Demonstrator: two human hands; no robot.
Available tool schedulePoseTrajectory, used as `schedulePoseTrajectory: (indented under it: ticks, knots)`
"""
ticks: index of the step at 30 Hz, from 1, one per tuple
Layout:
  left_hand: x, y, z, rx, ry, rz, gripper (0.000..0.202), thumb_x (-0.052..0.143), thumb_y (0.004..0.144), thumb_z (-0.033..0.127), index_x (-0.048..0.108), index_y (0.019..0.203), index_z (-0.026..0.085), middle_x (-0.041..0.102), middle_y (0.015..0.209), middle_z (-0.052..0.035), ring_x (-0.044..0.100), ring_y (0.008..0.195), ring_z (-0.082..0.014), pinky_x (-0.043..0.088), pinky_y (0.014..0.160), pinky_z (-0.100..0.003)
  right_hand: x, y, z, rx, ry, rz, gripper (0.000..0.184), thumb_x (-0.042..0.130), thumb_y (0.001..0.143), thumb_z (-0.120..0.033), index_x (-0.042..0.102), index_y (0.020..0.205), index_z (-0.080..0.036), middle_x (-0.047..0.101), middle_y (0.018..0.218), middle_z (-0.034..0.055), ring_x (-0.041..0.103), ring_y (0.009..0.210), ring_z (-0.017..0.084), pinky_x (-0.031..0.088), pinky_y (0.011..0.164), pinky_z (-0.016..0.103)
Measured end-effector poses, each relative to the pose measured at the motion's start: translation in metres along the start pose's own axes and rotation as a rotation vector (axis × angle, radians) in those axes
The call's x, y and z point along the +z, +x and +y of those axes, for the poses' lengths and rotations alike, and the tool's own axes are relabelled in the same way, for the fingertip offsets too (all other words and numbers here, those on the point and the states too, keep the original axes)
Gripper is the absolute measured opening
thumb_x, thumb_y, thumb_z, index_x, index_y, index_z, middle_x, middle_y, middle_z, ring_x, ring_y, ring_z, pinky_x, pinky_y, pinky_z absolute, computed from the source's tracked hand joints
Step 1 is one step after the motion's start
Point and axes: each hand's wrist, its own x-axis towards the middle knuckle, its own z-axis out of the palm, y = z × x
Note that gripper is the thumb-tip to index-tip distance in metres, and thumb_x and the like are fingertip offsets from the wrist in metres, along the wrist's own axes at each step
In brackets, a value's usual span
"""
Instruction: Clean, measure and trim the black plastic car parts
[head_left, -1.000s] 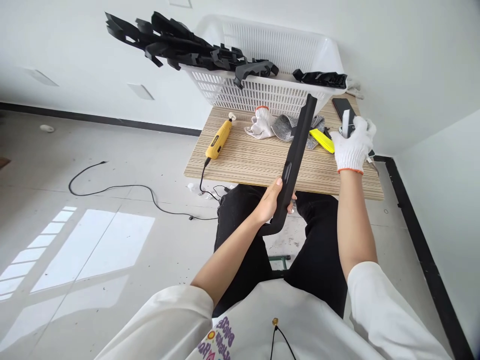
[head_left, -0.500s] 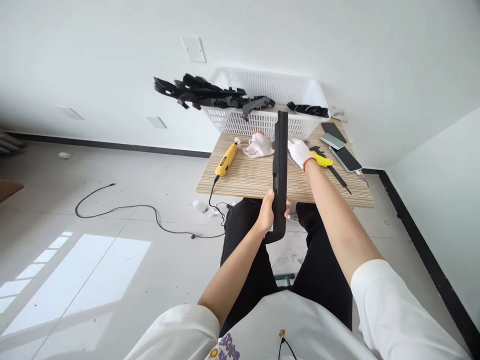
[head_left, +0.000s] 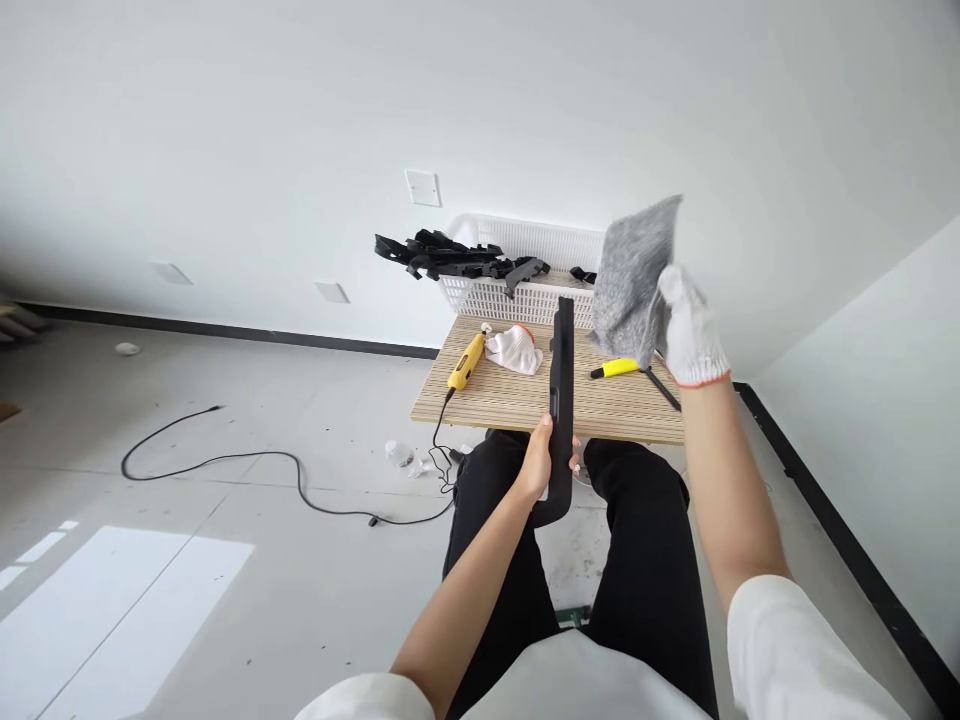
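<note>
My bare left hand (head_left: 540, 458) is wrapped round the lower part of a long black plastic part (head_left: 562, 380), held upright over my lap in front of the table edge. In a white knitted glove with an orange cuff, my right hand (head_left: 688, 325) grips a grey cloth (head_left: 636, 270) by its lower right side. The cloth hangs raised above the right half of the table, apart from the black part. Beneath it lie a yellow-handled cutter (head_left: 619, 368) and a dark slim tool (head_left: 663, 388), partly covered by the cloth and hand.
On the wooden table (head_left: 480, 405) rest a yellow rotary tool (head_left: 466, 362) and a white glove (head_left: 514, 350). Behind stands a white plastic basket (head_left: 487, 298) with several black plastic parts (head_left: 442, 255) jutting out leftward. A black cable (head_left: 300, 480) runs across the floor.
My right hand has risen from the tabletop, lifting the grey cloth up and to the right. My left hand still holds the black part. The camera view has tilted upward.
</note>
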Motion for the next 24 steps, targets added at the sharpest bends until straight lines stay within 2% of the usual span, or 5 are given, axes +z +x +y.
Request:
schedulePoseTrajectory:
  ticks: [2, 5, 10, 18, 24]
  knots:
    - [-0.001, 0.001, -0.002, 0.012, 0.047, -0.031, 0.049, 0.062, 0.085, 0.069, 0.055, 0.088, 0.02, 0.064, 0.073, 0.0012, 0.055, 0.043, -0.0107, 0.052, 0.043, -0.029, 0.012, -0.036, -0.004, -0.143, -0.154, -0.417, 0.04, 0.054, 0.098, -0.051, 0.074, 0.117, -0.023, 0.062, 0.138, 0.0089, 0.055, 0.132, 0.028, 0.042, 0.117, 0.048]
    - [-0.004, 0.003, -0.01, 0.063, 0.167, -0.082, 0.042, 0.078, 0.077, 0.053, 0.054, 0.084, 0.019, 0.059, 0.059, 0.004, 0.055, 0.042, -0.0116, 0.052, 0.043, -0.028, 0.041, -0.1, 0.023, -0.22, -0.562, -0.639, 0.029, 0.07, 0.089, -0.045, 0.08, 0.109, -0.027, 0.054, 0.152, 0.0059, 0.035, 0.149, 0.04, 0.023, 0.125, 0.065]
    - [-0.012, 0.004, -0.024, 0.065, 0.26, -0.119, 0.033, 0.083, 0.07, 0.034, 0.056, 0.072, 0.016, 0.059, 0.051, 0.0015, 0.056, 0.043, -0.0131, 0.051, 0.043, -0.027, 0.056, -0.158, 0.068, -0.161, -0.697, -0.547, 0.037, 0.057, 0.098, -0.042, 0.072, 0.13, -0.033, 0.032, 0.168, -0.0018, 0.02, 0.158, 0.034, 0.032, 0.126, 0.052]
    - [-0.006, 0.0, -0.014, 0.105, 0.301, -0.107, 0.047, 0.077, 0.082, 0.044, 0.051, 0.111, 0.019, 0.055, 0.054, 0.0094, 0.052, 0.04, -0.0102, 0.051, 0.043, -0.025, 0.037, -0.136, 0.055, -0.103, -0.439, -0.311, 0.039, 0.06, 0.097, -0.036, 0.066, 0.134, -0.028, 0.054, 0.153, 0.004, 0.054, 0.139, 0.024, 0.049, 0.116, 0.042]
    - [-0.004, -0.001, -0.013, 0.144, 0.33, -0.11, 0.043, 0.075, 0.081, 0.048, 0.047, 0.065, 0.019, 0.05, 0.048, 0.0047, 0.05, 0.043, -0.0087, 0.052, 0.045, -0.025, 0.024, -0.119, 0.049, -0.046, -0.325, -0.187, 0.049, 0.06, 0.097, -0.037, 0.056, 0.146, -0.028, 0.064, 0.143, 0.0035, 0.061, 0.132, 0.023, 0.05, 0.114, 0.042]
